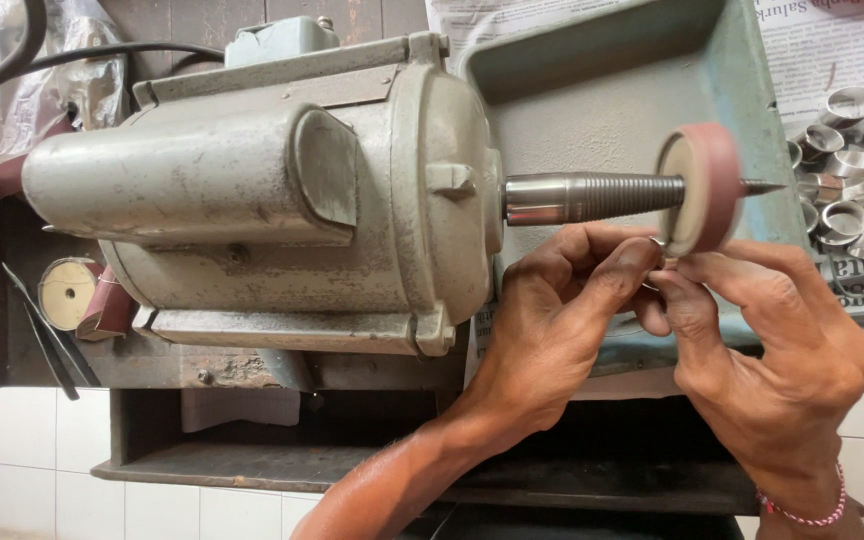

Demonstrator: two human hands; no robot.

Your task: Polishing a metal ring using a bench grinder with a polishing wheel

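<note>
A grey electric motor [262, 190] lies across a bench, its threaded tapered spindle [592, 196] pointing right. A reddish-brown polishing wheel [704, 185] sits on the spindle and looks blurred. My left hand [552, 320] and my right hand [772, 360] meet just under the wheel. Their fingertips pinch a small metal ring [659, 262] against the wheel's lower edge. The ring is mostly hidden by my fingers. A thin red bracelet [802, 512] circles my right wrist.
A green metal tray [632, 90] lies behind the spindle. Several metal rings [852, 170] are heaped on newspaper at the right. Spare wheels [77, 295] rest at the motor's left end. A black cable [102, 52] and plastic sheet lie top left.
</note>
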